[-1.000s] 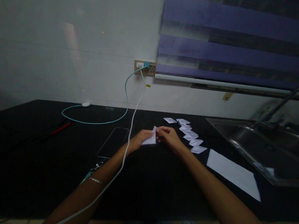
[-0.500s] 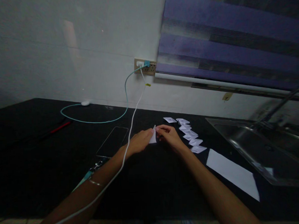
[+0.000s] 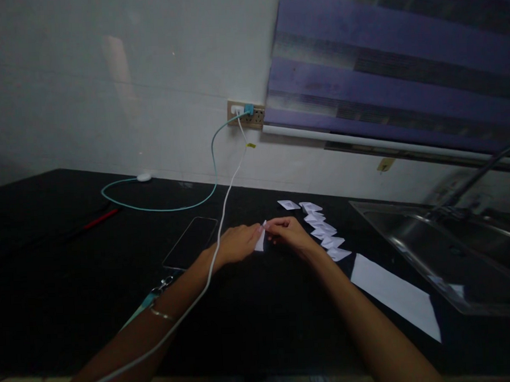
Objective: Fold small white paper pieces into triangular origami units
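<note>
A small folded piece of white paper point(image 3: 260, 243) is held between my two hands above the black countertop. My left hand point(image 3: 239, 241) grips its left side, thumb near the top. The fingertips of my right hand point(image 3: 286, 230) pinch its upper right edge. Just beyond my right hand, several folded white paper pieces point(image 3: 324, 229) lie in an overlapping row, with one more folded piece point(image 3: 289, 204) at the far end. Flat on the counter to the right rests a white paper sheet point(image 3: 395, 295).
Left of my hands lies a phone point(image 3: 190, 244), beside a lanyard point(image 3: 147, 302). A white cable point(image 3: 222, 221) runs from the wall socket point(image 3: 257, 117) across my left forearm. A teal cable point(image 3: 166, 209) loops behind. At the right is a metal sink point(image 3: 429, 244).
Both hands have shifted slightly toward me with the paper, which now looks narrower. My right fingertips sit closer to my left thumb at its top.
</note>
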### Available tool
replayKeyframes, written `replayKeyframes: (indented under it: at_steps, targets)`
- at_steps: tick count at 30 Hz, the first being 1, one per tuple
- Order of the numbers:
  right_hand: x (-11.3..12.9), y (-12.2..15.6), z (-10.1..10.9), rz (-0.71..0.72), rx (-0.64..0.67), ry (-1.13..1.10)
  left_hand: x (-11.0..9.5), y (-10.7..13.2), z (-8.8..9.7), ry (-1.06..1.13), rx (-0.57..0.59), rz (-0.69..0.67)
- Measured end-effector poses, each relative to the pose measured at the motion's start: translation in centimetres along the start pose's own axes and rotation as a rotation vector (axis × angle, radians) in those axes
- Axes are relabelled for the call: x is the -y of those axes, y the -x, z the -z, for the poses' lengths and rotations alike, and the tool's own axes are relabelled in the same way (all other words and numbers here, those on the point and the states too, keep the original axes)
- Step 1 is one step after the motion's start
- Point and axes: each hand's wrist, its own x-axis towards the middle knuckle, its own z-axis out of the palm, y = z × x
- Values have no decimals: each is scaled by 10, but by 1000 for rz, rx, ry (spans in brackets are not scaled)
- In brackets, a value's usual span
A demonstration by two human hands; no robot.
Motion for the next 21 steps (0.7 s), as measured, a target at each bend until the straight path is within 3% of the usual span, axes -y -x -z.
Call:
replayKeyframes:
  at_steps: [12, 18, 21]
  targets:
    - [-5, -2, 2, 0, -20, 111, -15, 2, 10, -337, 199, -60]
    - [-5, -2, 1, 48, -30, 118, -11, -2, 11, 102, 195, -15]
    - [-3, -2, -2, 81, -61, 82, -6, -6, 8, 215, 162, -1]
